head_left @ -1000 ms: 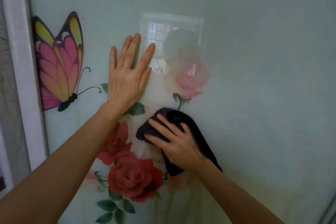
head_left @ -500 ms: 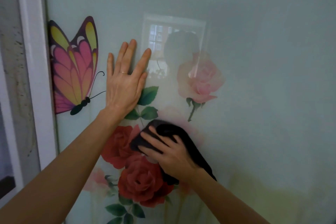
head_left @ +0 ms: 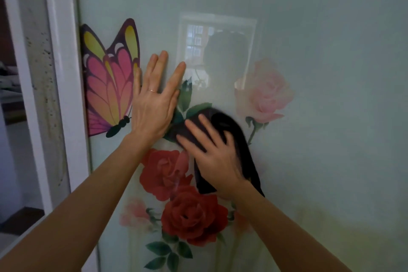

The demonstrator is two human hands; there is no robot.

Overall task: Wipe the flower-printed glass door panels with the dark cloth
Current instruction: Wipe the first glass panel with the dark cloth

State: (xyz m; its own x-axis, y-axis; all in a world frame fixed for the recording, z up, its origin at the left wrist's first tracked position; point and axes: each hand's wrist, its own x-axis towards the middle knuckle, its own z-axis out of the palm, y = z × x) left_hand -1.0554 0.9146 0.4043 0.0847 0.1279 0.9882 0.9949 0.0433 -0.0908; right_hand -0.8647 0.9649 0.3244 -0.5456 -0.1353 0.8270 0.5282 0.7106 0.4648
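- While the left hand (head_left: 152,108) lies flat on the pale green, glossy flower-printed glass door panel (head_left: 326,99), its fingers are straight and slightly spread. It holds nothing.
- Thin gold-coloured ring (head_left: 152,90) on one finger of the left hand.
- Right hand (head_left: 213,159) presses the dark, crumpled cloth (head_left: 241,139) against the glass. Its fingers are stretched out over the cloth, not curled round it, though the hand is motion-blurred.
- Cloth sits on the panel just right of the left hand, over the printed green leaves (head_left: 186,99), between the pale pink printed rose (head_left: 265,93) and the upper red printed rose (head_left: 164,172). One end of it hangs down past the right wrist.
- Lower red printed rose (head_left: 194,216) is below the right hand, touching the upper one.
- Large pink-and-yellow butterfly sticker with dark outline (head_left: 110,86) is at the panel's left edge. The left hand's little-finger side overlaps its wing.
- White painted door frame (head_left: 63,77) runs upright just left of the panel, with dark specks on the strip beside it.
- Glass reflects a bright window (head_left: 196,40) and a dim silhouette above the hands.
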